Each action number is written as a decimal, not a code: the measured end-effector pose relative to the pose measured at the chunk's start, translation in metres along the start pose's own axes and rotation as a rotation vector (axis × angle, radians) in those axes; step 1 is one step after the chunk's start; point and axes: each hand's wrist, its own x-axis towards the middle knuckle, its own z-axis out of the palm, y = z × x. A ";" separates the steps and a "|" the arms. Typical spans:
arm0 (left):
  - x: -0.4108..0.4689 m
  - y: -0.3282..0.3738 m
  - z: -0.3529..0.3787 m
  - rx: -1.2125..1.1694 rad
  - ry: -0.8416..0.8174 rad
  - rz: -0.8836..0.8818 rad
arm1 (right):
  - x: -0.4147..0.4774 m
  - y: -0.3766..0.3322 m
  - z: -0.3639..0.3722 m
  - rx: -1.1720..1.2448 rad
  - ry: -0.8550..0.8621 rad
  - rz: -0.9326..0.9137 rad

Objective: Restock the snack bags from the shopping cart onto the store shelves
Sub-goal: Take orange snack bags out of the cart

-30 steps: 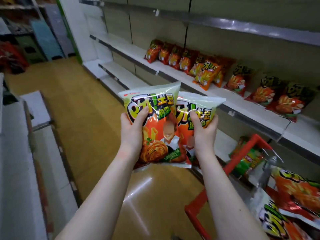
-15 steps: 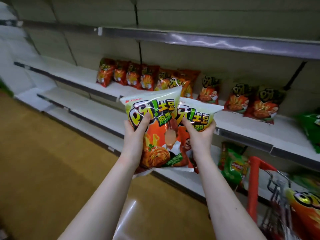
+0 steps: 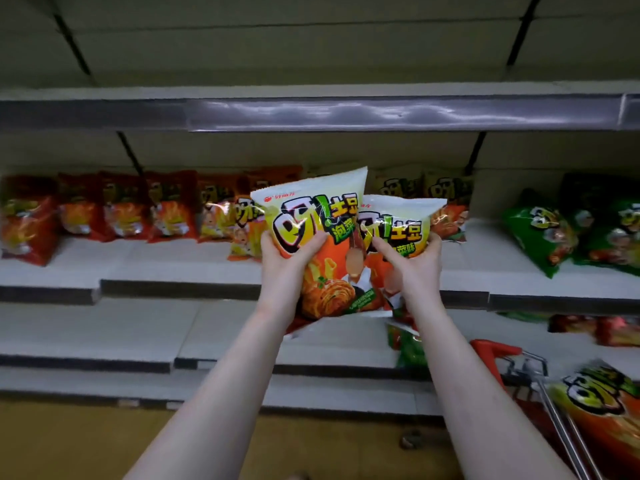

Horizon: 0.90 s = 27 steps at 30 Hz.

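Orange and pale green plastic covers the two bags that the person holds up in front of the middle shelf, without resting them on it. The left hand grips the left snack bag at its left edge, with the thumb on the front. The right hand grips the right snack bag, with a finger on the printed face. The left snack bag overlaps the right one and stands a little higher. Behind them on the middle shelf, red bags stand in a row, and green bags lie further right. Below is the lower shelf. At the lower right, the shopping cart carries an orange bag.
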 end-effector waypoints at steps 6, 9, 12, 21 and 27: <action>0.072 -0.016 0.001 0.206 -0.022 0.043 | 0.040 0.019 0.008 -0.158 0.165 0.030; 0.106 -0.028 0.006 0.390 -0.008 0.051 | 0.057 0.021 0.007 -0.178 0.202 0.070; 0.126 -0.034 0.015 0.443 -0.029 0.046 | 0.075 0.023 0.005 -0.141 0.181 0.088; 0.183 -0.054 0.050 0.515 0.052 0.032 | 0.144 0.037 0.011 -0.225 0.186 0.084; 0.202 -0.068 0.064 0.484 0.109 -0.001 | 0.174 0.049 0.008 -0.244 0.131 0.132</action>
